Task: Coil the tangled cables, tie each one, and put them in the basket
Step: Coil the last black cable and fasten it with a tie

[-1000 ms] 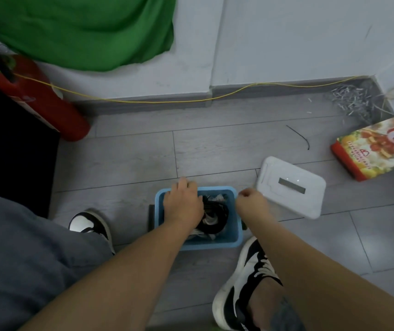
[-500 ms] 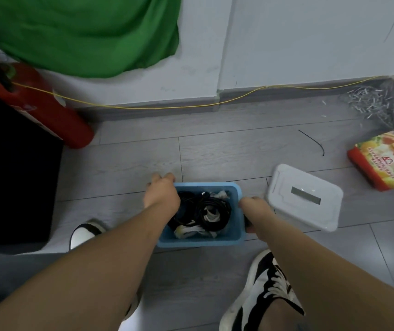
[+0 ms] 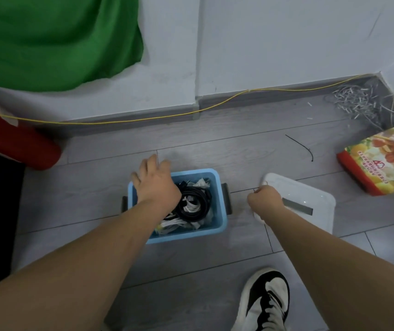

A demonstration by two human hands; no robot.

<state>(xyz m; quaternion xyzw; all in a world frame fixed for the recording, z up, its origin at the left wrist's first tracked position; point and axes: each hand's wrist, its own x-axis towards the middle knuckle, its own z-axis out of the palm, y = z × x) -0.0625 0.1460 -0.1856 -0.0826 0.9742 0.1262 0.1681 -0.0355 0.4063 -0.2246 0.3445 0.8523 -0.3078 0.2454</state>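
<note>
A blue basket (image 3: 220, 212) with black side handles stands on the grey floor in front of me. Inside it lie coiled black cables (image 3: 194, 204) and white ones, partly hidden by my left forearm. My left hand (image 3: 156, 183) hovers over the basket's far left corner with its fingers spread and nothing in it. My right hand (image 3: 264, 199) is curled at the left edge of the white lid (image 3: 310, 194), which lies on the floor right of the basket, and seems to grip that edge.
A red fire extinguisher (image 3: 12, 144) lies at the left by the wall. A colourful box (image 3: 382, 161) sits at the right. A loose black tie (image 3: 303, 145) and a yellow cord (image 3: 143, 118) lie on the floor beyond. My shoe (image 3: 265, 299) is near the bottom.
Both hands have let go of the basket's handles. The left hand opened above the basket's far left corner. The right hand moved right to the white lid's edge.
</note>
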